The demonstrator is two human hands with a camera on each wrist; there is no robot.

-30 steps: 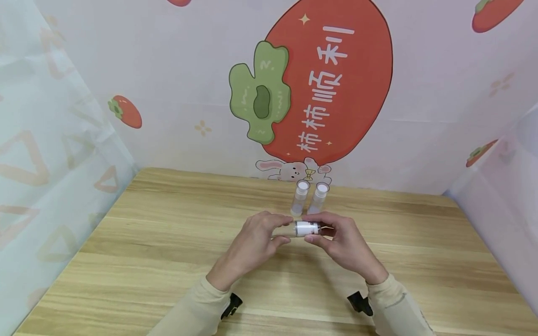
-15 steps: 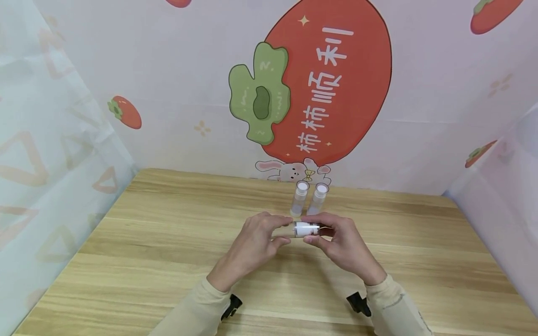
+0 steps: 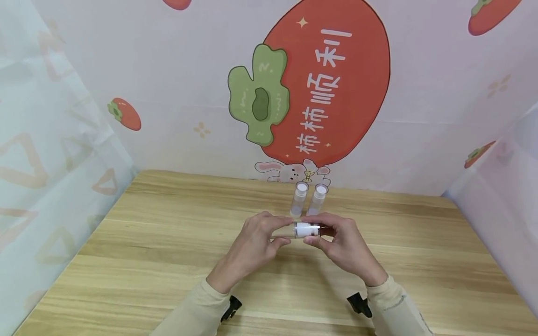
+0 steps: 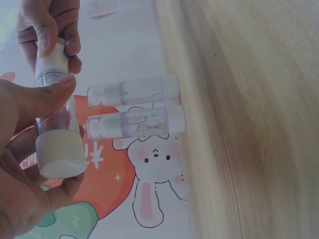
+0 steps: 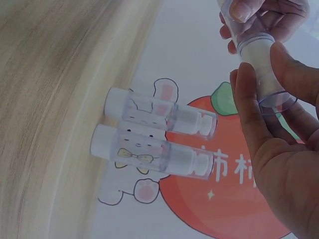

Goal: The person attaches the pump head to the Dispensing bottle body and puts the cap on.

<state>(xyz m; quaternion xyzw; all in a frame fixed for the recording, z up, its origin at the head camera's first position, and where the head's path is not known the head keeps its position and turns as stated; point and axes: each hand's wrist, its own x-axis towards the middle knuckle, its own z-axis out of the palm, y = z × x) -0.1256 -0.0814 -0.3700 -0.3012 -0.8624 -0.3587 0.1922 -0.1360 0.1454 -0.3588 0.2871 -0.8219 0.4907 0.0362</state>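
A clear pump bottle [image 3: 307, 229] lies level between my two hands, over the table in front of me. My left hand [image 3: 255, 242] grips its clear body, thumb on one side and fingers round the other; the white base [image 4: 61, 154] points toward the left wrist camera. At the other end, my right hand [image 3: 346, 246] pinches the white collar part [image 5: 260, 62], which sits inside a clear cap with its rim [image 5: 277, 103] showing. Just behind the hands, two similar bottles, a left one [image 3: 299, 200] and a right one [image 3: 317, 200], stand upright side by side.
The wooden table [image 3: 168, 261] reaches back to a printed backdrop [image 3: 185, 140] with a persimmon and rabbit picture. Patterned sheets hang on the left and right sides. A black wrist mount [image 3: 231, 307] shows at the left sleeve, another mount [image 3: 359, 304] at the right.
Both hands keep the same hold and place. The dark marks on the bottle's shiny white part look slightly different from frame to frame; the head view has tilted a little.
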